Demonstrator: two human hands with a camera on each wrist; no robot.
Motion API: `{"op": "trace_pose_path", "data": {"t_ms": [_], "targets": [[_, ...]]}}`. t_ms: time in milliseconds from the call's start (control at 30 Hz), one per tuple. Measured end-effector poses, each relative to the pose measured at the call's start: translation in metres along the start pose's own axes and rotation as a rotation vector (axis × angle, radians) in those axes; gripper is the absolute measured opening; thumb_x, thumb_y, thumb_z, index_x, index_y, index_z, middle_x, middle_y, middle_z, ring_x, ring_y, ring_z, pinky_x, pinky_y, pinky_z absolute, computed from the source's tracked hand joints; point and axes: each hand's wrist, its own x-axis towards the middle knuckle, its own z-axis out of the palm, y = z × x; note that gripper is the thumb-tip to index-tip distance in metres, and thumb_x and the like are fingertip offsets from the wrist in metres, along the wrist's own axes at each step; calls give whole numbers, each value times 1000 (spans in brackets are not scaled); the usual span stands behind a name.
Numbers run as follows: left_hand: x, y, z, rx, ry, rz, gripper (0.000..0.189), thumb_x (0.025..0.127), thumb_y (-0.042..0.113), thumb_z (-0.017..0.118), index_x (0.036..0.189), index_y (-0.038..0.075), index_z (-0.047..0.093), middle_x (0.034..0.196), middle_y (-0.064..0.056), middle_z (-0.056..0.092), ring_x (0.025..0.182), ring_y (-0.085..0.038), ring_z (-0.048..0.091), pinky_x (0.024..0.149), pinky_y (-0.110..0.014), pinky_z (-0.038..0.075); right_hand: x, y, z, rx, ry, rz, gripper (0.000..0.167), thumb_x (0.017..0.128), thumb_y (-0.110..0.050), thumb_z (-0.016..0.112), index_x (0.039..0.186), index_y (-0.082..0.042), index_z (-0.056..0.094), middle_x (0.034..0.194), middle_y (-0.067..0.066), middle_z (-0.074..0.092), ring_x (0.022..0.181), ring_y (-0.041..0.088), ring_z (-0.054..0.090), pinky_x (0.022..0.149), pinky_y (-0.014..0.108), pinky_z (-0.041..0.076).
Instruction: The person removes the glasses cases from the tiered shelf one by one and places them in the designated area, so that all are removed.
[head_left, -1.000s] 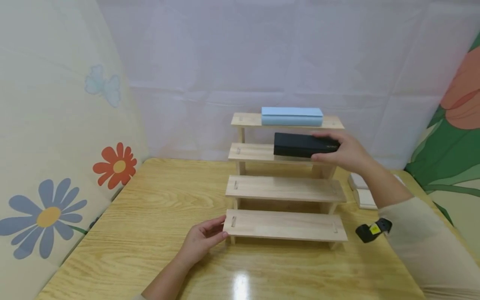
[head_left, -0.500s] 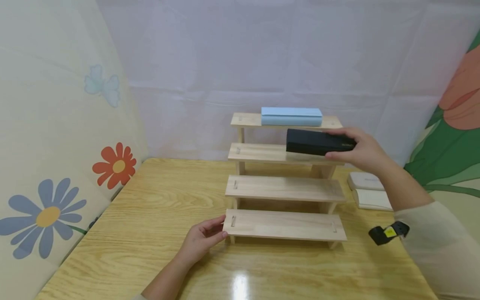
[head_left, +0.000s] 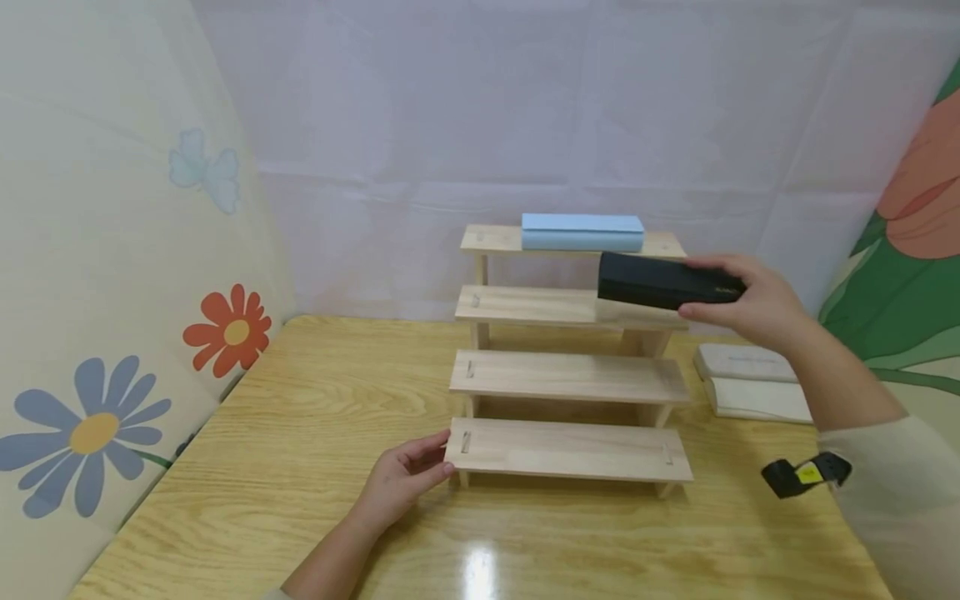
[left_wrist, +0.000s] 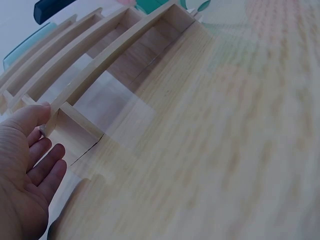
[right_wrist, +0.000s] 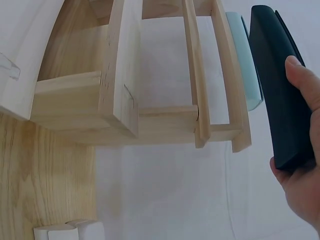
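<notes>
My right hand (head_left: 768,308) grips the right end of a long black glasses case (head_left: 652,282), thumb on one side and fingers on the other. The case is raised and slightly tilted, overlapping the second-highest shelf in the head view. In the right wrist view the black case (right_wrist: 280,90) stands apart from the shelves. A light blue glasses case (head_left: 581,233) lies on the top shelf of a four-tier wooden display stand (head_left: 570,450). My left hand (head_left: 401,483) pinches the left end of the lowest shelf between thumb and forefinger, other fingers loosely bent.
Two pale cases (head_left: 753,392) lie on the wood-grain table (head_left: 360,375) to the right of the stand, partly behind my right forearm. A white cloth (head_left: 420,125) hangs behind the stand. Flower-patterned panels (head_left: 97,250) flank the table.
My right hand has carried the black case to the right and a little up, away from the second-highest shelf. The left hand and the blue case stay in place.
</notes>
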Motion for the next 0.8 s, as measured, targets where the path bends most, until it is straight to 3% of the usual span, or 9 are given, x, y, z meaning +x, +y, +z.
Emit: {"op": "trace_pose_path", "data": {"t_ms": [333, 600, 800], "targets": [[0, 0, -2, -13, -30, 18, 52, 87, 8, 73, 132, -9, 54, 129, -29, 60, 113, -29, 65, 93, -21, 54, -13, 17, -12, 41, 23, 14, 74, 87, -34, 75, 149, -14, 41, 156, 22, 30, 136, 47, 31, 99, 65, 36], [0, -1, -3, -24, -44, 21, 53, 87, 8, 72, 133, -10, 52, 130, -30, 58, 114, -28, 65, 93, -20, 54, -21, 25, -21, -2, 23, 85, 81, 86, -43, 74, 153, -19, 34, 161, 22, 20, 140, 53, 21, 99, 70, 31], [0, 0, -2, -22, -32, 11, 52, 87, 8, 72, 132, -9, 53, 130, -29, 59, 114, -29, 65, 94, -21, 54, -27, 32, -26, -2, 56, 86, 79, 86, -39, 75, 152, -17, 36, 159, 23, 24, 138, 52, 25, 97, 68, 32]]}}
